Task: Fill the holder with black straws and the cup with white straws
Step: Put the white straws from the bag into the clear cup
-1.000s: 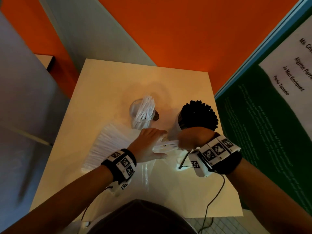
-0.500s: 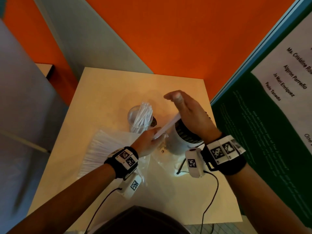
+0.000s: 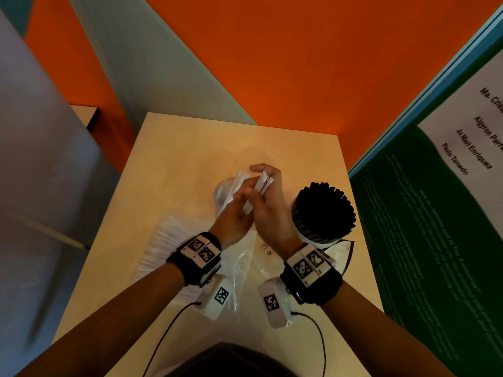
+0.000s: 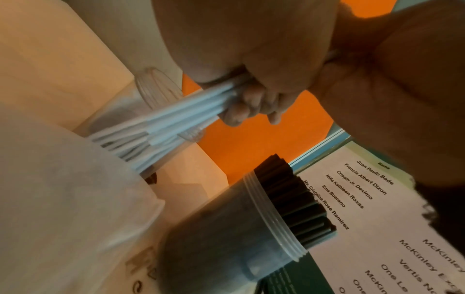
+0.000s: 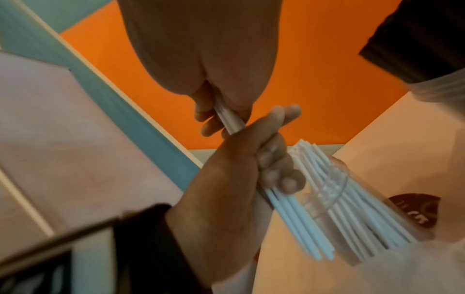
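**Both hands hold a bundle of white straws over the cup**

At the left of the table [image 3: 190, 142], in the head view, a fan of loose white straws [image 3: 160, 248] lies flat under clear plastic wrapping [image 3: 245, 262], near the person's left forearm. That forearm reaches forward and a little inward, the wrist bent so the left hand [image 3: 234, 221] meets the right one above the middle of the table. Its grip is closed round the lower part of a bundle of white straws [image 3: 258, 189]; the right wrist view shows the fingers [image 5: 274, 169] curled tight about the shafts, whose lower ends slant down into the cup [image 3: 223, 191].

The cup is clear plastic, upright, and already carries many white straws leaning against its rim. It stands just behind the hands, partly hidden by them.

The right hand [image 3: 269, 202] comes in from the right, its back turned up to the head camera, fingers arched over the top of the same bundle; its grip pinches the upper ends of the straws.

Further right, just beside the right wrist, stands the holder [image 3: 313, 229], a translucent ribbed container packed full of upright black straws [image 3: 324, 208]. It is apart from both hands.
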Available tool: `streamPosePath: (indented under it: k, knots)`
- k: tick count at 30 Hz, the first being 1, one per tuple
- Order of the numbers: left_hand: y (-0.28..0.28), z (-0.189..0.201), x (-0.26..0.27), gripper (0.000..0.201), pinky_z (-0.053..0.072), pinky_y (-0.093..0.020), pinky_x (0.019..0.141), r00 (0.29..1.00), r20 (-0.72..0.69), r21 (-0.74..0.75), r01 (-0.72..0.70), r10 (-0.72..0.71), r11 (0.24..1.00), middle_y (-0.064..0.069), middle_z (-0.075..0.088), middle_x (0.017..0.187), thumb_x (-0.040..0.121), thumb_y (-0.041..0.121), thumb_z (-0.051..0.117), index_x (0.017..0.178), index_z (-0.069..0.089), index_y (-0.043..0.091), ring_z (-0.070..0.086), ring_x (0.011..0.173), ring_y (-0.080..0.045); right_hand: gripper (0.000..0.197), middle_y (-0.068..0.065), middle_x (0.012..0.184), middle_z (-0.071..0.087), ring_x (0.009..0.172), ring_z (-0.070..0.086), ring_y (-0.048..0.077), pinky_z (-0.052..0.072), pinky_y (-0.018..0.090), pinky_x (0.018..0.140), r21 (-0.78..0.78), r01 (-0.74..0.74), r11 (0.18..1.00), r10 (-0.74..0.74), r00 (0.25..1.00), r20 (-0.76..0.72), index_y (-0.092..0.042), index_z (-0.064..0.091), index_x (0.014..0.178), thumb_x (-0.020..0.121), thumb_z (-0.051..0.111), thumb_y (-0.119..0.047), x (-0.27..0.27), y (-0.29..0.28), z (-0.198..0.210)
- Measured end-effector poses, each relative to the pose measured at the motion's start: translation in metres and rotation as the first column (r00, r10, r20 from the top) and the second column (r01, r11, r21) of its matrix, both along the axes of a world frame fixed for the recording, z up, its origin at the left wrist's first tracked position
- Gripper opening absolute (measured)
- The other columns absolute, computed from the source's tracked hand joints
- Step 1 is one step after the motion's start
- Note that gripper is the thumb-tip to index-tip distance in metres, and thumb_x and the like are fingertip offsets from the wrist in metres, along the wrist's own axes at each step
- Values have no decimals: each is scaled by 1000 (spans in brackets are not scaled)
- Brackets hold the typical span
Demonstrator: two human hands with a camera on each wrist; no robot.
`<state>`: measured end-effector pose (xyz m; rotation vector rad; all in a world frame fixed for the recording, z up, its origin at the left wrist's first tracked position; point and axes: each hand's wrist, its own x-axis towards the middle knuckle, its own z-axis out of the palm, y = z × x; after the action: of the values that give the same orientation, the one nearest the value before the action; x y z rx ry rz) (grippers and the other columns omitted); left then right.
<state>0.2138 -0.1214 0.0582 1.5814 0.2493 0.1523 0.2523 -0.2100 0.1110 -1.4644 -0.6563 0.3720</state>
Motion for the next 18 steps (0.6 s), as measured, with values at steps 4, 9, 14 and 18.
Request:
streamPosePath:
  k: [4,9,14,18]
  knots:
    - [28,-11,-2,51,43,-20,85,997,1,245,-71,73,967,-5,55,117,84,18,72,127,45,13,54,107,-16,35,9,78,46,71,49,20,46,32,70,195,40,980,-32,998,-47,-19,38,111,94,36,11,30,21,17]
    - [52,-38,-27,70,36,-28,92,951,11,433,-282,308,856,-2,47,115,67,49,73,119,46,11,43,107,-19,30,1,78,48,73,52,14,46,33,78,154,113,982,-125,990,70,-20,39,111,96,37,5,55,45,11]
    - [57,-61,-44,37,43,-30,79,965,-128,577,-116,229,809,3,51,95,75,38,77,94,53,18,49,91,-18,23,-1,83,55,80,56,12,46,29,79,-100,101,990,-95,994,62,-17,40,115,98,40,-1,52,54,-31]
    - [51,-64,-46,35,42,-26,66,928,-368,539,156,64,828,8,53,83,79,58,65,76,49,27,52,75,-11,25,-6,102,61,96,58,1,46,17,87,-208,56,976,-52,998,20,-20,49,115,95,52,-5,53,51,-48]
